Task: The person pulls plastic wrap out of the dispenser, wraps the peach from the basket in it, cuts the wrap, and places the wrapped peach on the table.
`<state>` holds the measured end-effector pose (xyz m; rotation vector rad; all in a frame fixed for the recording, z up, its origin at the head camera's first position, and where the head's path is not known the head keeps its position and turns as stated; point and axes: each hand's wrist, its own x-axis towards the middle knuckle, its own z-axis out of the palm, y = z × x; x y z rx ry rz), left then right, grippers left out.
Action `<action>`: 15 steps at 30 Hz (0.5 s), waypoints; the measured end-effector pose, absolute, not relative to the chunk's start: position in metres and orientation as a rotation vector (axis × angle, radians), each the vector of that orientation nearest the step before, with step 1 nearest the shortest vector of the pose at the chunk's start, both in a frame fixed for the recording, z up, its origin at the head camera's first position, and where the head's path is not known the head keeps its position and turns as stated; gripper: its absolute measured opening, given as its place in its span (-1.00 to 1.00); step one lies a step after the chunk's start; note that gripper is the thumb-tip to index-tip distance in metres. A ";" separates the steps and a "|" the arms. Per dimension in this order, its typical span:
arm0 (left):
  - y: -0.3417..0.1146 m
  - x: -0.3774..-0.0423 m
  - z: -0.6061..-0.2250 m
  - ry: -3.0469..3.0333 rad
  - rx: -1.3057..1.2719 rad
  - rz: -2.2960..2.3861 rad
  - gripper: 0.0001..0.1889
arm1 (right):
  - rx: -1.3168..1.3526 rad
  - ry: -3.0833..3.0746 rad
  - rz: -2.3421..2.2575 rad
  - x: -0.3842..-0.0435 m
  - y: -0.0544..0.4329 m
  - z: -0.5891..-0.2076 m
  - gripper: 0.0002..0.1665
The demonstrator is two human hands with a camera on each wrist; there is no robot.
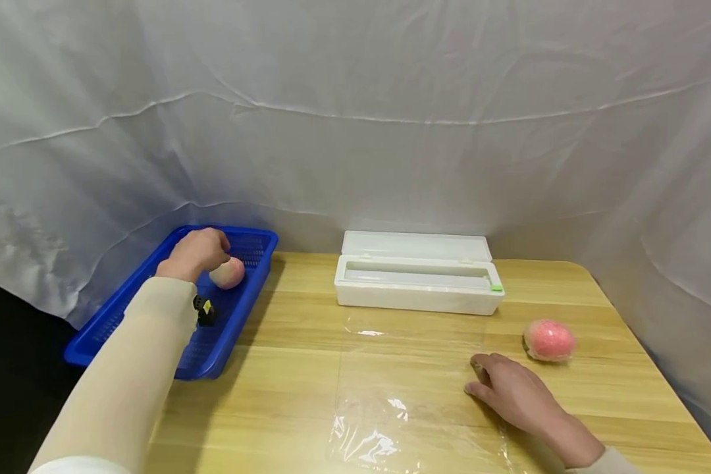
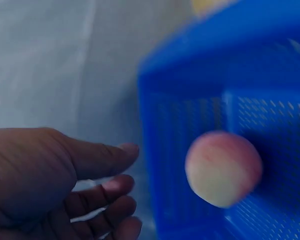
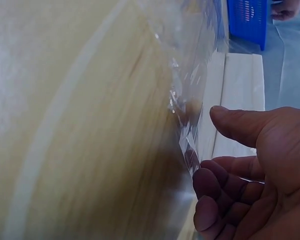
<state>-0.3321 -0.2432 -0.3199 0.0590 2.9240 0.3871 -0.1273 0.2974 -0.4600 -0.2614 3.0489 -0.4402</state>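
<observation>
My left hand point(image 1: 194, 253) is over the blue basket point(image 1: 228, 329), close to a pink-and-cream peach point(image 1: 232, 275) lying inside. In the left wrist view, the thumb and loosely bent fingers stand apart with nothing between them, and the peach point(image 2: 224, 169) is clear of them. A sheet of clear plastic wrap point(image 1: 379, 401) stretches over the table in front of a white wrap dispenser point(image 1: 417, 296). My right hand point(image 1: 515, 392) is at the sheet's right edge, its thumb and fingers apart; whether a fingertip touches the film point(image 3: 187, 135), I cannot tell.
A second peach point(image 1: 550, 340), with film around it, sits on the wooden table point(image 1: 296, 368) beyond my right hand. The dispenser's lid point(image 1: 415, 245) stands raised, with a green piece point(image 1: 496, 288) at its right end. Grey cloth point(image 1: 355, 164) hangs behind the table.
</observation>
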 end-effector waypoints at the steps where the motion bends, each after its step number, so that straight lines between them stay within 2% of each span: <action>1: -0.246 -0.334 -0.324 2.914 0.075 0.353 -0.51 | -0.253 3.043 -0.447 -0.127 0.297 -0.460 -0.43; 6: -0.255 -0.342 -0.343 2.812 0.137 0.236 -0.35 | -0.231 3.016 -0.473 -0.122 0.296 -0.462 -0.44; 10: -0.259 -0.342 -0.352 2.716 0.054 0.248 -0.20 | -0.250 3.027 -0.469 -0.121 0.296 -0.462 -0.46; 15: -0.260 -0.338 -0.355 2.766 0.089 0.225 -0.23 | -0.269 3.045 -0.462 -0.120 0.296 -0.462 -0.47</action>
